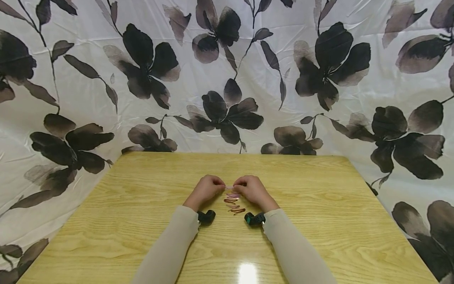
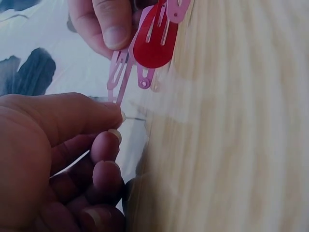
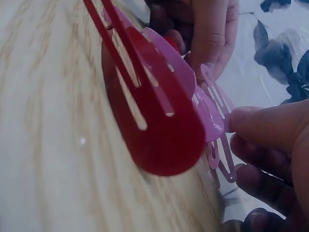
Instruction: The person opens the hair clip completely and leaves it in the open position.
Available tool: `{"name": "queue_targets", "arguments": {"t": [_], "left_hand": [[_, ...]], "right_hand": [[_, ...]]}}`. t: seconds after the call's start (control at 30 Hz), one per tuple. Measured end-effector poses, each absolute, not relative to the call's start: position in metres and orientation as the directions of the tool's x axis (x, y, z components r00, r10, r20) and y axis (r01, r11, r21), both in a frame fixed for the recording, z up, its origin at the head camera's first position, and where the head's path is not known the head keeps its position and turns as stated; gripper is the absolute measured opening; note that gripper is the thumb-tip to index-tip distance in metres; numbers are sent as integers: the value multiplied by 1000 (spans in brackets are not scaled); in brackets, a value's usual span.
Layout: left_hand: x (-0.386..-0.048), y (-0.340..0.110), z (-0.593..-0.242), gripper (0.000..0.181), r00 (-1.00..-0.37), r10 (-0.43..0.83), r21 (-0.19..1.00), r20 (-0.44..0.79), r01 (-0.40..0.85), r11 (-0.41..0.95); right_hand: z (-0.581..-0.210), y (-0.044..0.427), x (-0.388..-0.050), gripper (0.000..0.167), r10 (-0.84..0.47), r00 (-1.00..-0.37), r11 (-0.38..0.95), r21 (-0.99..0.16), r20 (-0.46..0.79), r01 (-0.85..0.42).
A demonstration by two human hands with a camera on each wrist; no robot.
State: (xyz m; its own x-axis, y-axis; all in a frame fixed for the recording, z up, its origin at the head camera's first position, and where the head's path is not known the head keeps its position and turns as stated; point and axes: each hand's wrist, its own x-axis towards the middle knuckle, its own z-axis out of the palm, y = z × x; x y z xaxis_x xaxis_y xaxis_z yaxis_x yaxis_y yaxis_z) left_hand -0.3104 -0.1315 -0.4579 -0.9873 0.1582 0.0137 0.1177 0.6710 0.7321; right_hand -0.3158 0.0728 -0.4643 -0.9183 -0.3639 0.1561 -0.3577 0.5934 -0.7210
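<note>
A light pink snap hair clip point(image 1: 229, 187) spans the gap between both hands above the table's middle. My left hand point(image 1: 209, 187) pinches one end of it between thumb and index finger. At the other end, the thumb and fingers of my right hand point(image 1: 252, 189) grip the wide part. Seen from the left wrist, the held clip point(image 2: 116, 79) has its slotted arms spread apart. Below the hands, more hair clips lie in a column, among them a purple-pink clip point(image 1: 233, 195) and a red clip point(image 1: 238, 211). A red clip point(image 3: 169, 140) looms large in the right wrist view.
The clips lie on a light wood-grain table point(image 1: 142, 236). Behind it hangs a white cloth point(image 1: 276, 23) with dark flowers. Black wrist devices point(image 1: 207, 217) sit on the inner side of each forearm, close to the clips.
</note>
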Motion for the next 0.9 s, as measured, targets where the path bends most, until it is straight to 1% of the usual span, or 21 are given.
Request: {"name": "queue_targets", "arguments": {"t": [0.4, 0.7, 0.9], "left_hand": [[-312, -126, -457, 10, -987, 161, 673, 25, 135, 727], [-313, -126, -457, 9, -987, 162, 656, 24, 137, 742], [-312, -124, -457, 9, -988, 151, 643, 29, 134, 754]], "right_hand": [[-467, 72, -316, 12, -358, -916, 628, -680, 180, -379], [-466, 71, -316, 11, -374, -911, 646, -655, 176, -392], [-466, 71, -316, 12, -363, -917, 651, -659, 167, -377]]}}
